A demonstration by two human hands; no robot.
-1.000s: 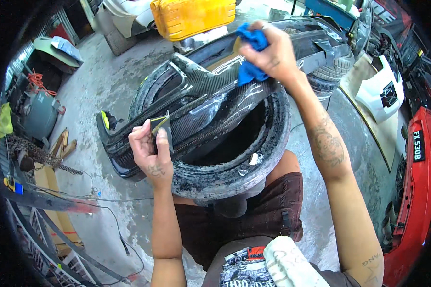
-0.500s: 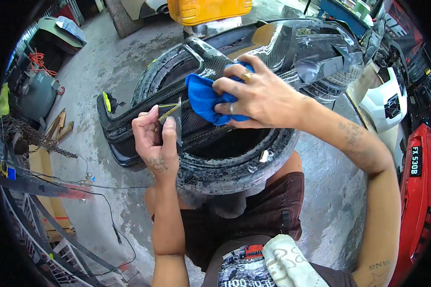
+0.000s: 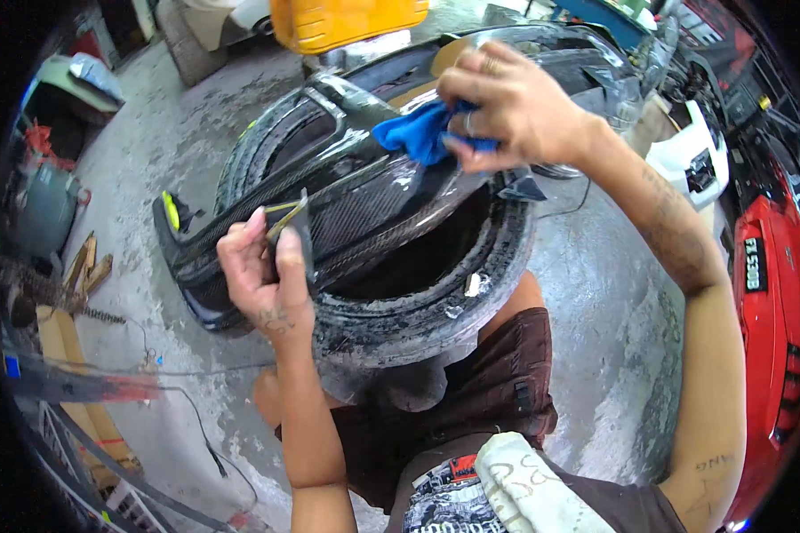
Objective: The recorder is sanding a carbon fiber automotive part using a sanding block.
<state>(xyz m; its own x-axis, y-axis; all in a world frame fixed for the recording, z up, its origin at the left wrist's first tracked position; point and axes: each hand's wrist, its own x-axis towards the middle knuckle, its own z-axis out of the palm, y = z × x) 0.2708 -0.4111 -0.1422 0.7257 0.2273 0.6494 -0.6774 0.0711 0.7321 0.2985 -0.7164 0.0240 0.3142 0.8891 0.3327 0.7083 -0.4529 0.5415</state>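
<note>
A glossy black carbon-fibre car body part (image 3: 356, 222) lies across a dusty tyre (image 3: 391, 333) in front of my knees. My right hand (image 3: 524, 107), slightly blurred, grips a bunched blue cloth (image 3: 418, 133) over the part's middle; whether the cloth touches the surface, I cannot tell. Between the thumb and fingers of my left hand (image 3: 267, 271) is a thin, dark, flat piece with a yellow edge (image 3: 300, 233), held upright beside the part's left section. Its exact kind is unclear.
Another dusty tyre rim (image 3: 240, 169) shows behind the part. A yellow container (image 3: 347, 22) stands at the back. On the right are a white car panel (image 3: 693, 160) and a red car bumper (image 3: 764, 311). At the left are a cable (image 3: 209, 444), a chain and wood pieces (image 3: 89, 266).
My right hand has moved up and to the right along the part, and the blue cloth, spread before, is now bunched. My left hand keeps its hold. The view has shifted slightly.
</note>
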